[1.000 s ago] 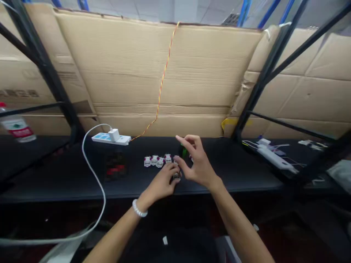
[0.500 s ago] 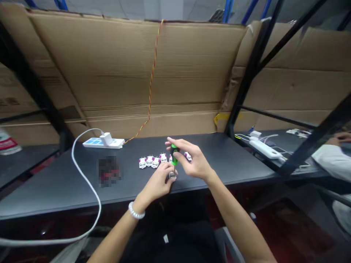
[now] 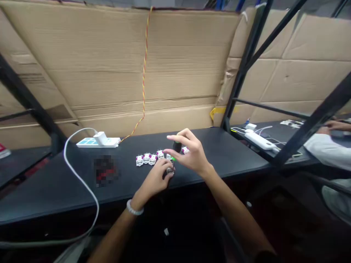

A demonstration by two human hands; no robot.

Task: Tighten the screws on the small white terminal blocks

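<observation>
My left hand is closed on a small white part near the table's front edge, its fingers hiding most of it. In my right hand, thumb and fingers curve round the black and green handle of a screwdriver. The screwdriver points down, its shaft reaching the white part by my left fingertips. Just beyond my hands several small white and purple parts lie in a loose row. Another such part shows partly behind my right hand.
A white power strip with a plugged-in charger lies at the back left, its cable looping over the front edge. A pixelated dark and red object is nearby. Cardboard walls the back. At right, another person's sleeve is beside a second strip.
The view has tilted down and shifted slightly right. My right hand's fingers have spread wider around the screwdriver handle, which has turned. My left hand stays on the white part.
</observation>
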